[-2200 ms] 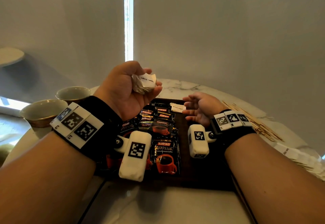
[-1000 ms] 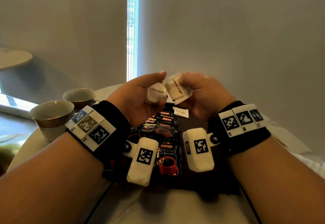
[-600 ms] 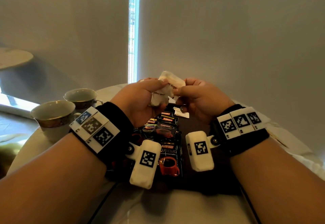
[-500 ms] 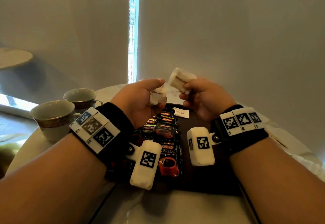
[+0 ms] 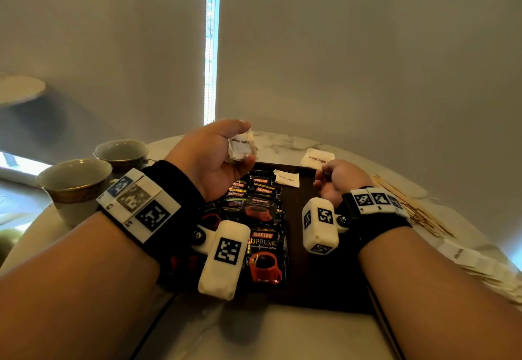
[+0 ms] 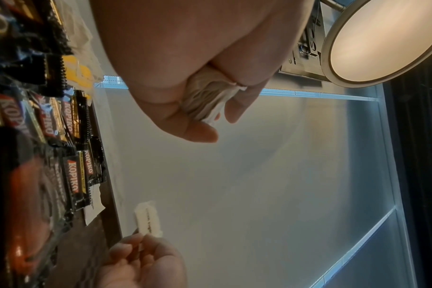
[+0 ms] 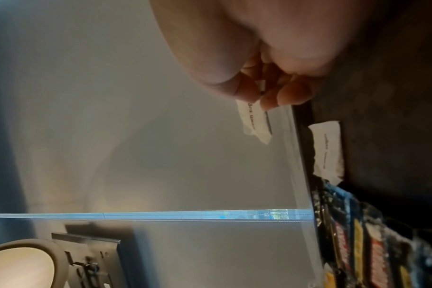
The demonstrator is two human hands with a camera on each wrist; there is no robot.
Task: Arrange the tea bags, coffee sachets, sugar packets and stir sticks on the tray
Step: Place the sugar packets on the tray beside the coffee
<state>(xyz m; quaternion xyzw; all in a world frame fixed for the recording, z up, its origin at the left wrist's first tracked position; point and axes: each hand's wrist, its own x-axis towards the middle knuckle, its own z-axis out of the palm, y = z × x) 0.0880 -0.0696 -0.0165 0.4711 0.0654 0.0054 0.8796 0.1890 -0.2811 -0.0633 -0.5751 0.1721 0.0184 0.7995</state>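
**Desk:** What do you have on the hands?

**Me:** From here I see the left hand (image 5: 214, 156) raised above the dark tray (image 5: 319, 275), its fingers curled round a bunch of white sugar packets (image 5: 241, 146). The right hand (image 5: 334, 180) sits lower, at the tray's far right corner, pinching one brown sugar packet (image 5: 317, 158) by its near end, so the packet sticks out past the far edge. The two hands are apart

**Desk:** And the tray?

**Me:** Black Kopiko coffee sachets (image 5: 261, 210) overlap in a row along its left half. One sugar packet lying flat (image 5: 286, 179) rests on the tray near the far edge, just beside the last sachet. The stir sticks (image 5: 406, 207) lie on the marble table (image 5: 282, 142) to the right of the tray, with more white packets (image 5: 466, 258) nearer me. Two teacups (image 5: 76, 181) stand off to the left
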